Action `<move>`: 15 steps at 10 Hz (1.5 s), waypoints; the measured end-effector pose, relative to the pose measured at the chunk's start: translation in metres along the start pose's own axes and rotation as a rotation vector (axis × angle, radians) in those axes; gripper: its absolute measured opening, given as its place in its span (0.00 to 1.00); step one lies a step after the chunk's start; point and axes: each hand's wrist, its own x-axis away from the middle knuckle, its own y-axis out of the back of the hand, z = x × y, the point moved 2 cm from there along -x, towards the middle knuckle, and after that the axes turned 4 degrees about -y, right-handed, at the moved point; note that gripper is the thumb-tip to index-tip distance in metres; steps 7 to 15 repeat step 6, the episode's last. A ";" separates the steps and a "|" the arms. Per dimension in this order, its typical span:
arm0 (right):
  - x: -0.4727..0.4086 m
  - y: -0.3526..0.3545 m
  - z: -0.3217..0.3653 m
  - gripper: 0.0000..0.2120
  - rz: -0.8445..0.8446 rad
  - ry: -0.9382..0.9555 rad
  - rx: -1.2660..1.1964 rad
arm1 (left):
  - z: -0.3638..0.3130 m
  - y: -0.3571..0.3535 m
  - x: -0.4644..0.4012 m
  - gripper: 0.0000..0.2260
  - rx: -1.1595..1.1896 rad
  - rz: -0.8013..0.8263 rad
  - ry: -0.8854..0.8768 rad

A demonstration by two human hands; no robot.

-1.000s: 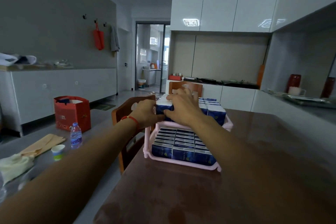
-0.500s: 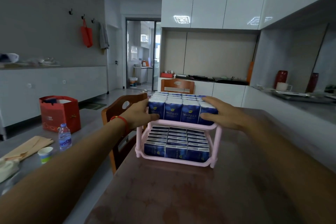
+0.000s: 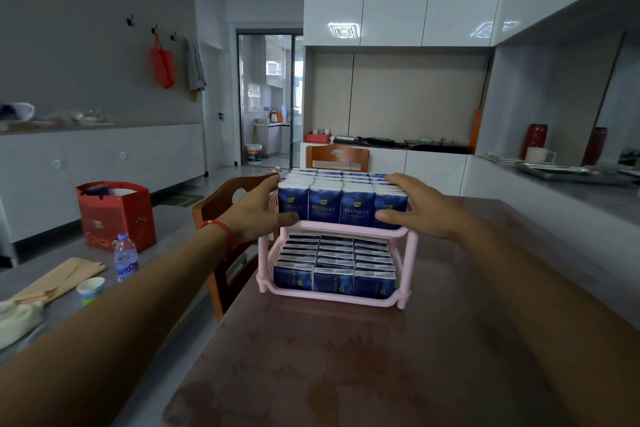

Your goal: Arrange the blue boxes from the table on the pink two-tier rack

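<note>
Bench (image 3: pixel 433 357): a dark reddish-brown top filled the lower half of the view and carried the rack near its far left part.
Chairs: one wooden chair (image 3: pixel 221 198) stood at the bench's left edge just beside the rack; a second chair (image 3: pixel 337 158) showed its backrest behind the rack.
Pink two-tier rack (image 3: pixel 412 246): it stood upright on the bench, both tiers loaded.
Blue boxes, upper tier (image 3: pixel 341 204): they stood on end in tight rows, four across at the front, white tops up and "TWINKLE" facing the camera.
Blue boxes, lower tier (image 3: pixel 334 282): packed in rows, three across at the front, filling the tray.
Red gift bag (image 3: pixel 116 215): it sat on the grey surface to the left, well apart from the rack.
Left hand (image 3: pixel 258 210): released, fingers straight, pressed flat against the left side of the upper boxes with the thumb on the front of the left-most box; a red string circled the wrist.
Right hand (image 3: pixel 420 210): released likewise, fingers laid along the right side and top edge of the upper boxes, thumb on the front of the right-most box.
Water bottle (image 3: pixel 125 258): upright in front of the red bag.
Paper cup (image 3: pixel 90 289): just beside the bottle, nearer the camera.
</note>
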 end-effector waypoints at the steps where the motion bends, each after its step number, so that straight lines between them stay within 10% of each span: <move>1: 0.008 -0.001 0.002 0.35 -0.046 -0.050 -0.123 | 0.004 -0.002 0.004 0.38 0.032 -0.064 0.034; 4: 0.018 -0.026 -0.036 0.47 -0.092 -0.233 -0.632 | 0.002 -0.020 0.016 0.42 0.309 -0.084 0.185; 6: 0.041 -0.011 0.005 0.24 -0.232 -0.262 -0.386 | -0.003 -0.009 0.028 0.39 0.144 -0.238 0.143; 15: 0.041 -0.011 0.005 0.24 -0.232 -0.262 -0.386 | -0.003 -0.009 0.028 0.39 0.144 -0.238 0.143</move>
